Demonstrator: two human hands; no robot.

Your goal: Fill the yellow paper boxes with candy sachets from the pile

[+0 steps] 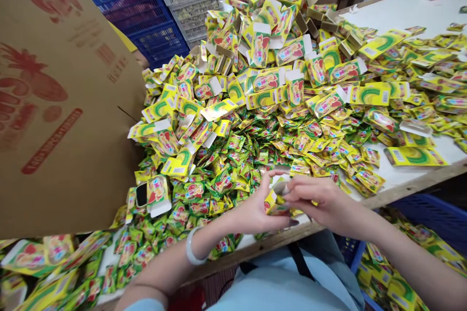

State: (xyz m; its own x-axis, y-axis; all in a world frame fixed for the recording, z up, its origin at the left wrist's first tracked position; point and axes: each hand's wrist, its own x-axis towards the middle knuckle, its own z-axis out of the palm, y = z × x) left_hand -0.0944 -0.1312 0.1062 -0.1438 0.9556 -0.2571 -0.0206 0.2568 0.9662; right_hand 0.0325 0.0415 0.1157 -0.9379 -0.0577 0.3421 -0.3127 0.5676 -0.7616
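Left hand (255, 210) is clamped round a small yellow box (270, 203), held just above the near edge of the counter, in front of the person's body. Right hand (326, 202) meets it there, fingers bent at the box's open end beside something greyish; I cannot tell whether they grip anything.

Largest of all is the white counter (386, 19), edged in wood and running from lower left to upper right. A big brown carton (98, 175) with red fruit printing stands at the left. Behind it rise stacked blue crates (156, 41), with white crates (186, 14) next to them, and another blue crate (434, 211) sits below the counter at the right, holding more yellow and green packs. Across the middle lies a high heap of printed boxes (260, 46), many with white end flaps sticking out. Nearer the hands, loose green and yellow sachets (226, 180) spread thickly, reaching close to the left forearm. A pale bracelet (193, 248) circles the left wrist. Smaller still, a dark, rounded object (141, 195) rests among the packs by the carton.
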